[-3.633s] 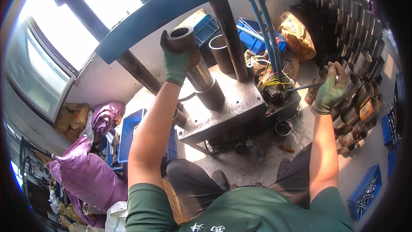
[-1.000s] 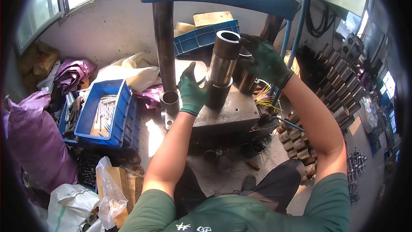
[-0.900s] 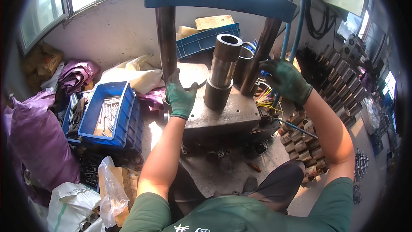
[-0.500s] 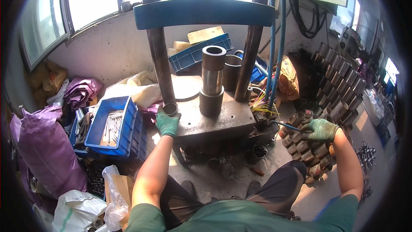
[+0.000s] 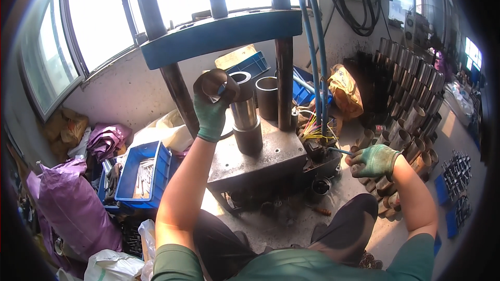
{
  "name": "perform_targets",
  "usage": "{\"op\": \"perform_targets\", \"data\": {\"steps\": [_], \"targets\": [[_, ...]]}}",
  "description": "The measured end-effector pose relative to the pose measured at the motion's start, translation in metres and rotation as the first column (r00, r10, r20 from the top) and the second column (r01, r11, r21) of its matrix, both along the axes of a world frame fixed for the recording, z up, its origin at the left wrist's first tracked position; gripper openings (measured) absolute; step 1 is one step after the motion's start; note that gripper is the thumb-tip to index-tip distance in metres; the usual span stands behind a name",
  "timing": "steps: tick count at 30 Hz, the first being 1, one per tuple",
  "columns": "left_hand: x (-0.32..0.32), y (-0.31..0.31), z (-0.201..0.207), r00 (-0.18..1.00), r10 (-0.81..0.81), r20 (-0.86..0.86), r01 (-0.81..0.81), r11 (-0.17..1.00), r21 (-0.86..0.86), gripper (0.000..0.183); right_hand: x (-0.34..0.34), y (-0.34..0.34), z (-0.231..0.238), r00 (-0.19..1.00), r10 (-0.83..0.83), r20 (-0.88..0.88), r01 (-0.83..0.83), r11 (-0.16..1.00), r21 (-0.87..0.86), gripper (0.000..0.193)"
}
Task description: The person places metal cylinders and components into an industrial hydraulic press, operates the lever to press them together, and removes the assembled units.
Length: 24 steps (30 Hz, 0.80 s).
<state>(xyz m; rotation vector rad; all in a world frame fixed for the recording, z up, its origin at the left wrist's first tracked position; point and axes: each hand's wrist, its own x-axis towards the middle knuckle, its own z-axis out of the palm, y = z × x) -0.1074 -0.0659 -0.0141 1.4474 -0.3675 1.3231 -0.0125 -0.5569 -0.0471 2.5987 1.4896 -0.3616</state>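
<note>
My left hand (image 5: 210, 120), in a green work glove, is closed around a short metal sleeve (image 5: 230, 90), raised with its open end facing me. Just behind it on the press table (image 5: 276, 162) stands an upright steel cylinder (image 5: 243, 110) in a thicker dark base collar (image 5: 248, 139). The sleeve overlaps the cylinder's top in view; I cannot tell whether they touch. To the right, my gloved right hand (image 5: 377, 161) grips the end of a thin blue lever (image 5: 339, 151) that comes out of the press's side.
A blue crossbeam (image 5: 224, 35) spans the press columns overhead. Behind the cylinder stands a wide dark tube (image 5: 267, 99). Blue hoses (image 5: 316, 57) and loose coloured wires (image 5: 317, 131) run beside the right column. Stacked metal tubes (image 5: 409, 138) fill the right; a blue bin (image 5: 165, 169) of rods stands left.
My left hand has lifted the metal sleeve from the table's left edge up to the cylinder's top. The right hand stays on the lever. The view has shifted, and the crossbeam appears tilted.
</note>
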Motion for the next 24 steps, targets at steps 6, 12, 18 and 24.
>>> {"op": "perform_targets", "data": {"steps": [6,12,18,24], "targets": [[0.063,0.016,0.039,0.942,0.166,-0.291,-0.115,0.976,0.185,0.057,-0.033,0.012,0.006,0.981,-0.195,-0.006,0.195,0.981,0.025,0.042],[0.084,0.027,0.026,0.665,0.530,-0.526,-0.462,0.846,0.268,0.077,-0.070,-0.008,-0.038,0.967,-0.253,0.034,0.252,0.967,0.033,0.034],[0.088,0.026,0.015,0.613,0.600,-0.513,-0.533,0.794,0.292,0.077,-0.093,-0.019,-0.063,0.941,-0.332,0.072,0.320,0.937,0.139,0.032],[0.091,0.027,0.006,0.586,0.653,-0.480,-0.605,0.747,0.277,0.071,-0.096,-0.021,-0.077,0.908,-0.395,0.144,0.347,0.897,0.274,0.030]]}}
